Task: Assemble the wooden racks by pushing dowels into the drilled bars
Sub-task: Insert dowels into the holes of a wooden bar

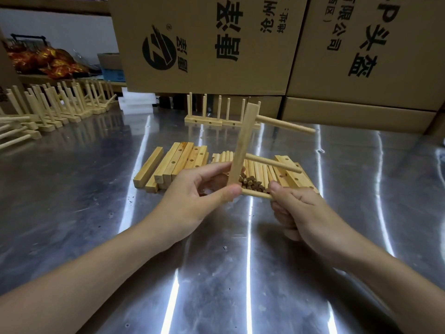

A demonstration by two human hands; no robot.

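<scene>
My left hand (192, 196) pinches the lower end of a pale wooden bar (242, 145), held nearly upright above the table. Two dowels stick out of the bar to the right: an upper dowel (286, 125) and a middle dowel (274, 163). My right hand (296, 208) grips a third dowel (256, 194), whose left end meets the bar's lower end beside my left thumb. Behind the hands lie a pile of loose dowels (252, 174) and a stack of drilled bars (178, 162). More drilled bars (292, 175) lie right of the dowels.
A shiny metal table (216, 273) carries everything. Finished racks (216, 116) stand upright at the back centre, and a row of racks (60, 102) lines the left. Large cardboard boxes (216, 44) wall off the back. White foam blocks (137, 102) sit at the back.
</scene>
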